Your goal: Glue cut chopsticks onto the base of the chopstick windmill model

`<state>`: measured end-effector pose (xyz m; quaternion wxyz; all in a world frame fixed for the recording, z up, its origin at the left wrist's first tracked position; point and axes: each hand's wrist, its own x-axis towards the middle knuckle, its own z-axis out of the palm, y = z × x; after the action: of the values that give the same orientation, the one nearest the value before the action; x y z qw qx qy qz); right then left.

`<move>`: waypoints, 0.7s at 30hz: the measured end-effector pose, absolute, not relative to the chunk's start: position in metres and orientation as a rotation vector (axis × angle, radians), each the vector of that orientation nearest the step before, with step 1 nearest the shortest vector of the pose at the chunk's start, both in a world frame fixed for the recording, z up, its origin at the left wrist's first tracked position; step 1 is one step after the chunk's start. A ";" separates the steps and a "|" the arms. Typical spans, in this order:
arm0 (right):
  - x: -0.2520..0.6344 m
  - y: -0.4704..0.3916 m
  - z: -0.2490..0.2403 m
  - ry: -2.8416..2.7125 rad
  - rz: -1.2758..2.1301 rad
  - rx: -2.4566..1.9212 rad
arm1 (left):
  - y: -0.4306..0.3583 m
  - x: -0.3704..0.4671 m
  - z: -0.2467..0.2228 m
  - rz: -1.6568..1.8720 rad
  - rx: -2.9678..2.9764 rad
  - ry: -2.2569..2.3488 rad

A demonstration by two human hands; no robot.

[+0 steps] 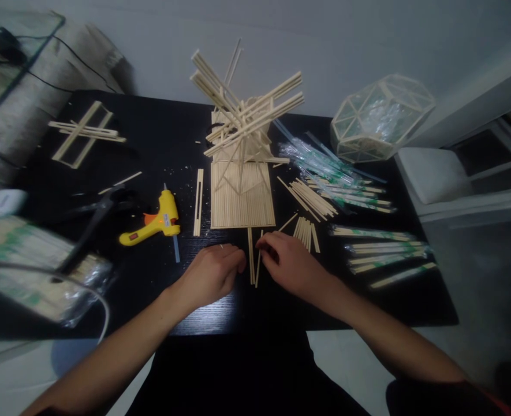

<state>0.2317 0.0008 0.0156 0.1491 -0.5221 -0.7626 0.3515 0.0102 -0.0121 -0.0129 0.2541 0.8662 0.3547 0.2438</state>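
My right hand (293, 263) is closed, thumb and fingertips pinching a single thin chopstick (257, 271). Just left of it, joined chopsticks (250, 257) lie lengthwise below the edge of a flat chopstick panel (242, 202). My left hand (218, 268) is curled beside these, its fingertips turned under; anything in them is hidden. On the far part of the panel stands a chopstick model (242, 124) with bundled arms crossing at its top. A slim slotted chopstick piece (198, 202) lies left of the panel.
A yellow glue gun (155, 219) with a blue glue stick lies left. Loose sticks (309, 196) and wrapped chopsticks (383, 248) spread at right, near a faceted stick frame (383, 118). A crossed stick frame (86, 134) and a large chopstick pack (38, 271) are at left.
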 end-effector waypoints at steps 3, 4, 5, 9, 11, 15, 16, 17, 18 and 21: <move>0.232 0.001 0.015 -2.209 0.995 -1.477 | -0.012 0.010 -0.013 0.655 2.366 0.960; 0.232 0.001 0.015 -2.213 0.994 -1.469 | -0.012 0.010 -0.013 0.652 2.370 0.961; 0.233 0.001 0.015 -2.213 0.994 -1.464 | -0.013 0.010 -0.013 0.651 2.373 0.963; 0.237 -0.002 0.014 -2.213 0.989 -1.445 | -0.013 0.011 -0.013 0.650 2.377 0.966; 0.239 -0.002 0.012 -2.229 0.965 -1.442 | -0.013 0.011 -0.013 0.648 2.373 0.963; 0.239 -0.001 0.010 -2.266 0.892 -1.492 | -0.013 0.010 -0.014 0.649 2.366 0.967; 0.238 -0.001 0.009 -2.272 0.872 -1.511 | -0.013 0.010 -0.014 0.652 2.363 0.968; 0.238 0.000 0.009 -2.276 0.856 -1.531 | -0.013 0.010 -0.014 0.660 2.357 0.968; 0.237 0.000 0.009 -2.275 0.841 -1.553 | -0.013 0.009 -0.013 0.669 2.350 0.966; 0.236 0.000 0.010 -2.263 0.811 -1.620 | -0.013 0.005 -0.008 0.714 2.325 0.984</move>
<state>0.2361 -0.0003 0.0096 0.1213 -0.5547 -0.7749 0.2778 0.0049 -0.0127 -0.0080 0.2560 0.8565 0.3627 0.2632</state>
